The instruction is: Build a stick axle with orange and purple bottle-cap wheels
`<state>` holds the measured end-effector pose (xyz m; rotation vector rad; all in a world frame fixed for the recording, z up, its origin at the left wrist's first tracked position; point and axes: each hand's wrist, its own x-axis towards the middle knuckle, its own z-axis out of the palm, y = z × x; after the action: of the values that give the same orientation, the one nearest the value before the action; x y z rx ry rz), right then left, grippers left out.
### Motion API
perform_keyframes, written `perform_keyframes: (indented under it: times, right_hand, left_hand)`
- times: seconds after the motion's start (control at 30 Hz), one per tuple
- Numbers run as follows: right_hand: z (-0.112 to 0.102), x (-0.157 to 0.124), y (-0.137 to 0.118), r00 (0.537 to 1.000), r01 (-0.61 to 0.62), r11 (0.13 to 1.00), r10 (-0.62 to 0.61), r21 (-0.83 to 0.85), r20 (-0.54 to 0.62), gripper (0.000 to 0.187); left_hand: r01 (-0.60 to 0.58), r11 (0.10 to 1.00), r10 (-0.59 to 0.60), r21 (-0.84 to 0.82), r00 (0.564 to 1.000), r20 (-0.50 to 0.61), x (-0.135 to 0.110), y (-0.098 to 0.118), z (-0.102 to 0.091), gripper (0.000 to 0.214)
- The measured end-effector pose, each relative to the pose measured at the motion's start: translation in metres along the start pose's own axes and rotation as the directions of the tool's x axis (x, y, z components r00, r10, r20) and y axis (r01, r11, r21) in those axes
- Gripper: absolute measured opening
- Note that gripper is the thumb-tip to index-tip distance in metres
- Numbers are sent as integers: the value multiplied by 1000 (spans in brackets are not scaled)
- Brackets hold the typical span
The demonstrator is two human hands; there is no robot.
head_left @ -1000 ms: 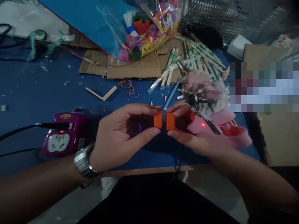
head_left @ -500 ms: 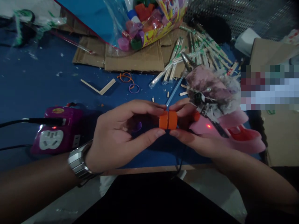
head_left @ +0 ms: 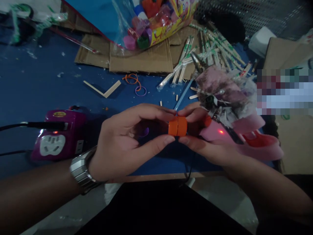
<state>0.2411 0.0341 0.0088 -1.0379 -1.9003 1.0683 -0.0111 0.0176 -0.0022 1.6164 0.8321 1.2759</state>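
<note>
Two orange bottle caps (head_left: pixel 177 126) are pressed against each other, with a thin seam between them. My left hand (head_left: pixel 124 140), wearing a metal watch, pinches the left cap between thumb and fingers. The right cap is pinched by my right hand (head_left: pixel 207 143), whose fingers are partly hidden behind the glue gun. Just beyond that hand lies the pink glue gun (head_left: pixel 264 148), its red light lit and its metal nozzle pointing away. Old glue and debris (head_left: pixel 222 93) crust its front. A pale blue stick (head_left: pixel 184 94) lies behind the caps.
A purple power adapter (head_left: pixel 58 133) with a black plug sits at the left. Wooden sticks (head_left: pixel 104 89), orange and purple rings (head_left: pixel 140 90) and wrapped chopsticks (head_left: pixel 181 65) lie ahead. Behind them, a plastic bag of colourful caps (head_left: pixel 146 29) rests on cardboard (head_left: pixel 140 62).
The caps stay pinched together in both hands, with the seam now looking narrower. The view has shifted slightly; otherwise the table things stay in place.
</note>
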Motion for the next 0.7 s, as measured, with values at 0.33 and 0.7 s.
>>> perform_keyframes:
  times: [0.33,0.7]
  right_hand:
    - [1,-2,0,1000,13,1000,-13,18,10,33]
    - [2,0,4,999,47,998,-48,31,0,36]
  left_hand:
    - [9,999,-9,-37,1000,3,0,0,1,45]
    - [-26,998,27,58,1000,-11,3,4,0,35]
